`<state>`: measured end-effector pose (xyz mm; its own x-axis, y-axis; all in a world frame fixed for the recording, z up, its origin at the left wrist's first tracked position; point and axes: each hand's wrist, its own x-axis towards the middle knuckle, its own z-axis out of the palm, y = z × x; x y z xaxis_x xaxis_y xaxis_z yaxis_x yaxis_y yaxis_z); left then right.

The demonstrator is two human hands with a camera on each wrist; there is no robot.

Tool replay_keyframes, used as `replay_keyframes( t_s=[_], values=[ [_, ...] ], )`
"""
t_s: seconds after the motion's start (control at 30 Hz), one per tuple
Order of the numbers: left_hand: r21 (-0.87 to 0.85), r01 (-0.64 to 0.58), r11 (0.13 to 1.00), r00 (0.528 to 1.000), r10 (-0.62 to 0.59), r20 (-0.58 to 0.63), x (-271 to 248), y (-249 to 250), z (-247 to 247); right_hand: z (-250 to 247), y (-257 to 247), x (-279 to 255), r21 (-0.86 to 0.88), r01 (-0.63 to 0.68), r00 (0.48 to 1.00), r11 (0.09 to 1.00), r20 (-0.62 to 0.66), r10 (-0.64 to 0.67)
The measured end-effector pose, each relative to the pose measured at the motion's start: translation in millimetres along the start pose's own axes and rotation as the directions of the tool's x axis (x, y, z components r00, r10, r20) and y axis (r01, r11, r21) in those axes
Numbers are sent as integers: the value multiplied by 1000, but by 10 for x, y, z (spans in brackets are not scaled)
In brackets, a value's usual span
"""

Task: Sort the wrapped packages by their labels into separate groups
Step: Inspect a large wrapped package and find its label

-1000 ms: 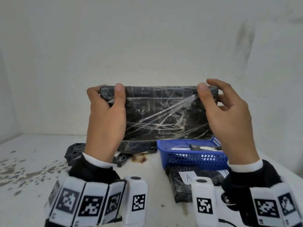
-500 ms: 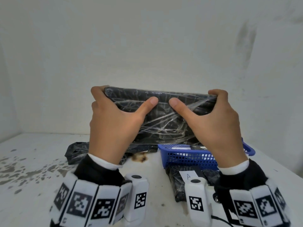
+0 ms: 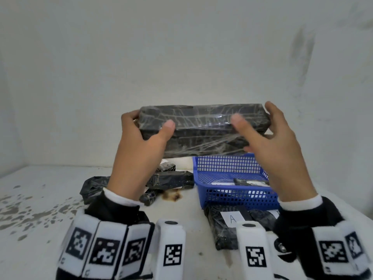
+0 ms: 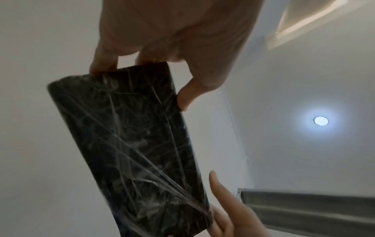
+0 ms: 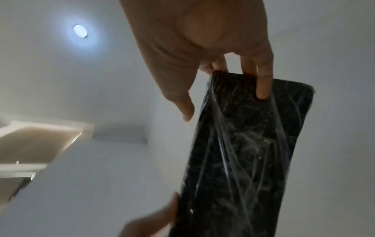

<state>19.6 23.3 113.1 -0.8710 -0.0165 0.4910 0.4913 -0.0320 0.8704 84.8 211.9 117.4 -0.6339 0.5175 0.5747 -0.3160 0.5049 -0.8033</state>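
Hands (image 3: 203, 146) gripping long black package (image 3: 203, 126), crinkled clear film

A bare indoor workroom: stained white table (image 3: 40, 209), plain white walls (image 3: 181, 57), recessed ceiling light (image 4: 320, 120).

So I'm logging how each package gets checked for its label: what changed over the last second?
The held package tipped from broad face to long narrow side toward the head camera. The left hand and right hand re-gripped, thumbs moving from the top corners onto the near face. No label shows yet. The blue basket and the A-labelled package stayed put.
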Motion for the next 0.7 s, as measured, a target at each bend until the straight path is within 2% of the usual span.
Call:
replay_keyframes(
  t_s=[0.17, 0.27, 0.4, 0.53, 0.6, 0.7],
  values=[
    [-175, -34, 984, 999, 34, -2, 33, 41, -29, -98, 3, 81, 209, 116, 993, 971, -43, -109],
    [-213, -68, 975, 997, 73, 16, 78, 42, -88, -148, 2, 94, 315, 102, 994, 944, 5, -109],
    [-161, -95, 982, 995, 93, -17, 107, 39, -156, -162, 2, 95, 335, 112, 989, 935, 58, -139],
    [-148, -96, 984, 995, 89, -54, 113, 15, -153, -159, 0, 95, 325, 140, 986, 935, 45, -163],
    [-114, -116, 987, 993, 112, -39, 104, 25, -146, -177, -2, 105, 344, 133, 987, 929, 40, -156],
    [-149, -113, 982, 994, 109, -29, 102, 25, -142, -202, 3, 118, 352, 126, 989, 927, 32, -147]
  ],
)
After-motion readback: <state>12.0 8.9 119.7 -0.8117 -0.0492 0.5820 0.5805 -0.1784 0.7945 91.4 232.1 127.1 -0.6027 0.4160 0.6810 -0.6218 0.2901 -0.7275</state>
